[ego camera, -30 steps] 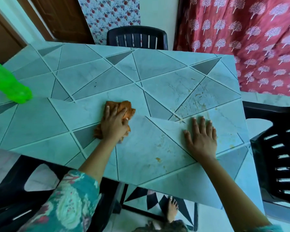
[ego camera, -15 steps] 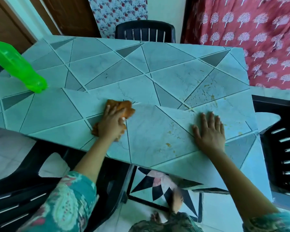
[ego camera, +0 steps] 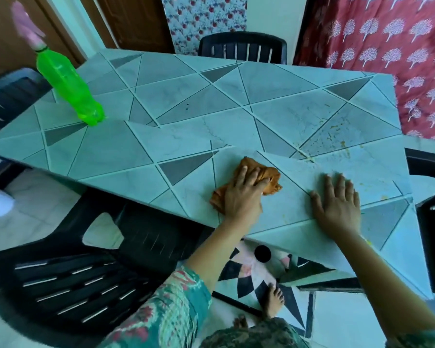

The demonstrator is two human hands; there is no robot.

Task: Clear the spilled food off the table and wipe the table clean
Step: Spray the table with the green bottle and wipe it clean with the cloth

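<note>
Since a second ago your left hand (ego camera: 241, 197) has carried the orange cloth (ego camera: 270, 178) rightward along the near edge of the table (ego camera: 186, 101), so the gap to your right hand (ego camera: 337, 209) is now much smaller. You press the cloth down with your palm and flat, slightly spread fingers. Nothing is curled round it, and crumpled folds stick out past your fingertips on the far side and beside your wrist on the left.

Your right hand lies flat on the tabletop just right of the cloth, fingers straight and spread, holding nothing. It has kept to the same tile seam as before (the two hands are near but not touching).

Yellowish food smears (ego camera: 334, 135) speckle the far right part of the table, beyond your right hand, and gather along the seams there. A few small specks also lie near the right edge.

A green bottle (ego camera: 68, 89) stands on the far left of the table, well apart from the cloth, and its top is only a pink blur. One black chair (ego camera: 241, 45) is pushed in at the far side, another black slatted chair (ego camera: 60, 280) sits at the near left, partly under the table edge. A red curtain (ego camera: 387, 46) printed with white trees hangs at the far right. Your bare foot (ego camera: 274, 300) shows on the patterned floor below the near edge.
</note>
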